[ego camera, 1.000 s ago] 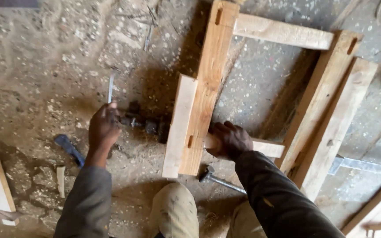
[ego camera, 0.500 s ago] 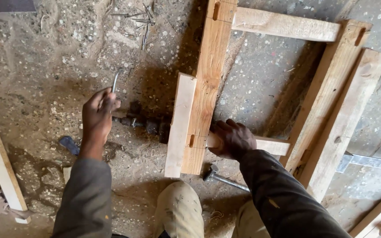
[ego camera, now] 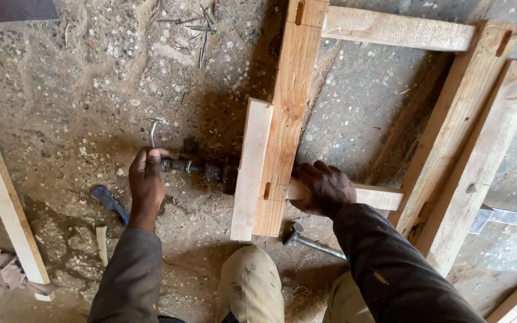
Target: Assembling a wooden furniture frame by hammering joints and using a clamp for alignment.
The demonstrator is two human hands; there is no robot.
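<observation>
The left hand (ego camera: 146,182), fingers clamped on the clamp screw handle (ego camera: 154,133) left of the upright plank (ego camera: 285,113), is turning it lower than a moment ago, tightening, while the right hand (ego camera: 324,188) is gripping the cross rail (ego camera: 366,195) right of that plank.

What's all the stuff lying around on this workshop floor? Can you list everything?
clamp screw: one, rusty dark, left of the post
clamp handle: one, grey, above left hand
upright post: one, pale wood, centre
flat board: one, pale, against the post's left side
rail: one, pale, under right hand
hammer: one, grey, below the post
nails: several, grey, top
blue tool: one, lower left
left hand: grips the clamp screw
right hand: on the rail
</observation>
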